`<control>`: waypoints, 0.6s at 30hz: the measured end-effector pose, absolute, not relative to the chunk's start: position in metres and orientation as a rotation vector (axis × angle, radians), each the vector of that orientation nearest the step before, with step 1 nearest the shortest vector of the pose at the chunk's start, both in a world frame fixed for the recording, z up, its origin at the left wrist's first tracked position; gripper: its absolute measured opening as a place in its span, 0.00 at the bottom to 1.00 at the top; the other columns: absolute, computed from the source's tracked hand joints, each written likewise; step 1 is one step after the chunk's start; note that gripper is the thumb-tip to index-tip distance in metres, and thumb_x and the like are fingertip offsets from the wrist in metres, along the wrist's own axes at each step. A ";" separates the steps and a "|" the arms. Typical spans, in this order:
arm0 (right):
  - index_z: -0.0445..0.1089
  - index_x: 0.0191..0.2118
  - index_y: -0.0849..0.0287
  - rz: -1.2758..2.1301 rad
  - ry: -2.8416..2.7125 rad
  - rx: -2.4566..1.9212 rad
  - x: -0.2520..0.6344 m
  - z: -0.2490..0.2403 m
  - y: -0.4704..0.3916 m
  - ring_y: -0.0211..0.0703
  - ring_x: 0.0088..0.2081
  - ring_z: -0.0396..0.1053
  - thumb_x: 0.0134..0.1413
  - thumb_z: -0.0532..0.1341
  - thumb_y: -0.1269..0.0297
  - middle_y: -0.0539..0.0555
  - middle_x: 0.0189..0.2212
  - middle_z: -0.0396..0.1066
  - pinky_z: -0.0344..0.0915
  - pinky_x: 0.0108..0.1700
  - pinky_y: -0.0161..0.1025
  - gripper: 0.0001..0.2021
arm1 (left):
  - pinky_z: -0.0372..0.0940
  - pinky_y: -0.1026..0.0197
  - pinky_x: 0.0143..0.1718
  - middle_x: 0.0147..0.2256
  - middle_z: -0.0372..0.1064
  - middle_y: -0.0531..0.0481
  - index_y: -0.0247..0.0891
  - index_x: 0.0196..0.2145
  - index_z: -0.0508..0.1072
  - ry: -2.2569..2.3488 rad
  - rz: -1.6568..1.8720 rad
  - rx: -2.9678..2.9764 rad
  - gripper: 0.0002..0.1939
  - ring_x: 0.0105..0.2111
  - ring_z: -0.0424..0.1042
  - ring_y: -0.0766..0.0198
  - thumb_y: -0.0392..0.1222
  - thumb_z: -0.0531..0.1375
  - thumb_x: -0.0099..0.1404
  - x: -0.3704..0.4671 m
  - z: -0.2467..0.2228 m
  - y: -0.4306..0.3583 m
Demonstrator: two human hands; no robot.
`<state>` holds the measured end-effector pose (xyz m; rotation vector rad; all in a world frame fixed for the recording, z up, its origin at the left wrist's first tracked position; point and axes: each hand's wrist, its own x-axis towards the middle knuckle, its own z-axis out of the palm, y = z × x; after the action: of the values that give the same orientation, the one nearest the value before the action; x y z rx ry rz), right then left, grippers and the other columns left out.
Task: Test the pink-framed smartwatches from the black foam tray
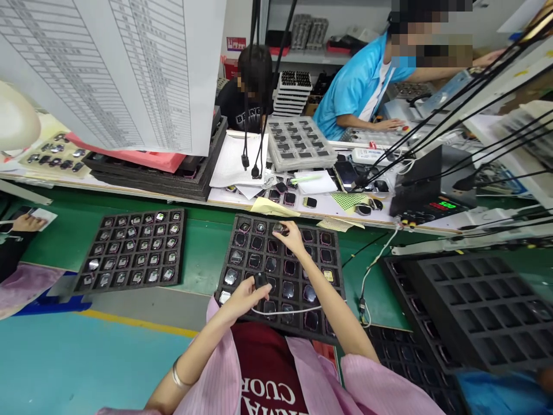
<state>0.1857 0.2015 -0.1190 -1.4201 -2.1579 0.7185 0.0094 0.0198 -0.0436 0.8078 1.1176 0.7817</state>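
Note:
A black foam tray point(279, 334) lies in front of me with square watch bodies in its compartments. My left hand point(248, 295) is over the tray's lower left part, its fingers closed round a small black piece point(260, 280). From near that hand a white cable point(298, 312) runs right across the tray. My right hand point(290, 237) reaches to the top row, with thumb and fingers pinching a watch body point(279, 227) at its compartment. A yellow-faced watch point(328, 276) sits near the tray's right edge.
Another filled tray point(184, 248) lies at left, near a person's hand point(29, 223). Dark foam trays point(475, 311) are stacked at right. Behind stand a clear-lidded tray point(300, 144) and a power supply point(436, 184). Cables hang overhead; two people sit across the bench.

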 end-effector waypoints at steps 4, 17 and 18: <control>0.66 0.54 0.61 0.610 -2.311 -1.497 0.194 -0.148 0.220 0.52 0.49 0.68 0.64 0.60 0.62 0.59 0.52 0.65 0.67 0.50 0.54 0.15 | 0.46 0.64 0.22 0.26 0.67 0.53 0.36 0.30 0.66 1.130 0.782 0.786 0.25 0.19 0.52 0.73 0.63 0.62 0.55 0.014 -0.045 0.022; 0.66 0.52 0.61 0.612 -2.470 -1.759 0.226 -0.138 0.239 0.49 0.46 0.70 0.64 0.60 0.62 0.58 0.50 0.67 0.70 0.46 0.50 0.14 | 0.41 0.64 0.20 0.31 0.74 0.47 0.34 0.33 0.69 1.076 0.786 0.699 0.23 0.16 0.50 0.75 0.58 0.65 0.53 0.018 -0.044 0.034; 0.66 0.52 0.61 0.623 -2.440 -1.764 0.224 -0.136 0.239 0.49 0.46 0.70 0.64 0.60 0.62 0.58 0.50 0.67 0.70 0.46 0.50 0.14 | 0.41 0.64 0.20 0.31 0.74 0.46 0.34 0.33 0.69 1.064 0.782 0.698 0.23 0.16 0.49 0.75 0.58 0.65 0.53 0.018 -0.043 0.034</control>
<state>0.2239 0.2391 -0.1359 -1.7638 -2.4404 0.6230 0.0179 0.0344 -0.0433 0.6976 1.0642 0.7821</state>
